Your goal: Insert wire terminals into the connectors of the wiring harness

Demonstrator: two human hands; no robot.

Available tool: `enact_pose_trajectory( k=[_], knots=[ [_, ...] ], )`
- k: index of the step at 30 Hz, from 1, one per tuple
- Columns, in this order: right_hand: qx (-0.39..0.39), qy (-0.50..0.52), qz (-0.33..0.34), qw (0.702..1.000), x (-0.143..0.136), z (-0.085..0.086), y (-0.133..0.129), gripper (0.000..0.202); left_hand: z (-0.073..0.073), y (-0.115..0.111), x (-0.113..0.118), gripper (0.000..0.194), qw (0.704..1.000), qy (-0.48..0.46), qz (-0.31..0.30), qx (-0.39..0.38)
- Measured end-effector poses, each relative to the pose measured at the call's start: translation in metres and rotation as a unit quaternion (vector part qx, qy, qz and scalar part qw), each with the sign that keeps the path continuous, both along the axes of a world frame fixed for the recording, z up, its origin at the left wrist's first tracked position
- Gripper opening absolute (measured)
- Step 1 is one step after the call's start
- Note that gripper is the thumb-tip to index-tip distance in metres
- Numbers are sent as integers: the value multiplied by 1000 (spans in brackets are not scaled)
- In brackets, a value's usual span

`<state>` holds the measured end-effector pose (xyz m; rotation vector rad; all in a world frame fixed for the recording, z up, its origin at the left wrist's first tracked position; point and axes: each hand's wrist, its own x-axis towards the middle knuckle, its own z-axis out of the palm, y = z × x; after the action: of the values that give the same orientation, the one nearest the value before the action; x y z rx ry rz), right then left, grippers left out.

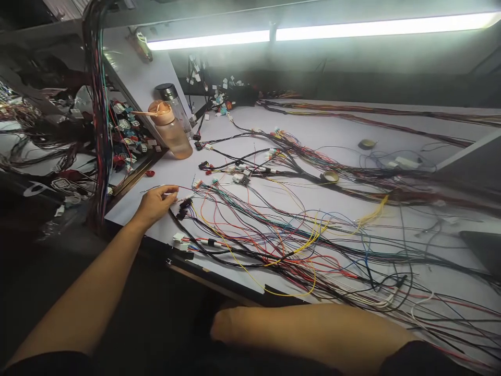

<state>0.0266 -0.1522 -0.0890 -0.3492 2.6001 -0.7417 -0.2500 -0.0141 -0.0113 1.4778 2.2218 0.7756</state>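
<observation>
My left hand [156, 202] reaches to the near left part of a white workboard [332, 133]. Its fingertips pinch a thin wire with a small white end [173, 195], next to black connectors [183, 204]. A loose wire harness [274, 235] of red, yellow, green, blue and black strands fans out to the right of the hand. My right hand [224, 325] is at the bottom of the view, below the board's front edge, with its forearm lying along the edge. It is dim and its fingers do not show.
A pink water bottle [174, 133] and a clear bottle with a dark cap [172, 99] stand at the board's left edge. Two tape rolls [330, 176] [367, 143] lie among taped bundles. A thick wire bundle [97, 104] hangs at left over connector trays [127, 137].
</observation>
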Motion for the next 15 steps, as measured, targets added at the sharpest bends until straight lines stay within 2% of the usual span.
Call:
enact_pose_trajectory(
  k=[4,8,11,15],
  knots=[
    [-11,-8,-24,1000,0,4,2,43,5,30,0,57,995,32,-67,-67],
    [-53,-22,-52,997,-1,-2,2,51,11,58,5,44,977,47,-151,-146],
    [-100,-27,-81,991,0,-1,3,52,19,69,7,35,963,73,-191,-178],
    [-106,-72,-102,987,4,8,5,52,30,77,6,27,952,127,-213,-180]
  ],
)
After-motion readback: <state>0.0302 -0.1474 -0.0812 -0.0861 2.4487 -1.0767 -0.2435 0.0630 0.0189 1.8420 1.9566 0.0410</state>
